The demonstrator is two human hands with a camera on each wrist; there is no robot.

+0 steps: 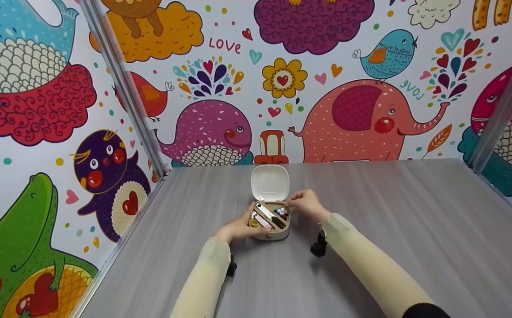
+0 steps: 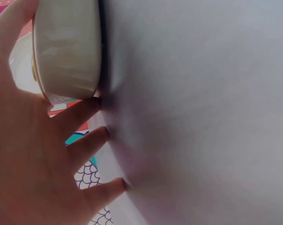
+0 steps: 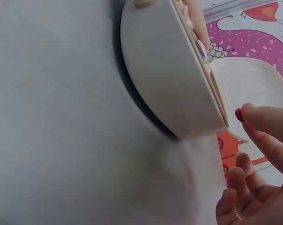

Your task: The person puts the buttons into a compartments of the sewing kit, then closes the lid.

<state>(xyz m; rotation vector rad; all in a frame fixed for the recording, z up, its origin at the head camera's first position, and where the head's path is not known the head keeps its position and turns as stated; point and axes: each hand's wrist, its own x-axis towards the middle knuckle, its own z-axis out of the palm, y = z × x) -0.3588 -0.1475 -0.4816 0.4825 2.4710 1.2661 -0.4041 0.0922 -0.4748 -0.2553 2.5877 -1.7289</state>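
A small cream box (image 1: 273, 236) with rounded corners stands on the table, its white lid (image 1: 270, 182) raised at the back. Inside its divided tray lie a slim black-and-white tool (image 1: 277, 221), a pink-and-white item (image 1: 261, 220), a yellow round item (image 1: 254, 223) and several small coloured pieces (image 1: 281, 212). My left hand (image 1: 238, 228) holds the box's left side between thumb and index finger, the other fingers spread down toward the table. Beside the box's right rear corner, my right hand (image 1: 308, 204) pinches a tiny dark red piece (image 3: 239, 115) between thumb and index finger; its exact kind is unclear.
The grey wood-look table (image 1: 370, 247) runs back to a wall (image 1: 234, 26) printed with cartoon animals. A second printed panel (image 1: 62, 168) borders the left side, with a metal post (image 1: 126, 88) at the corner.
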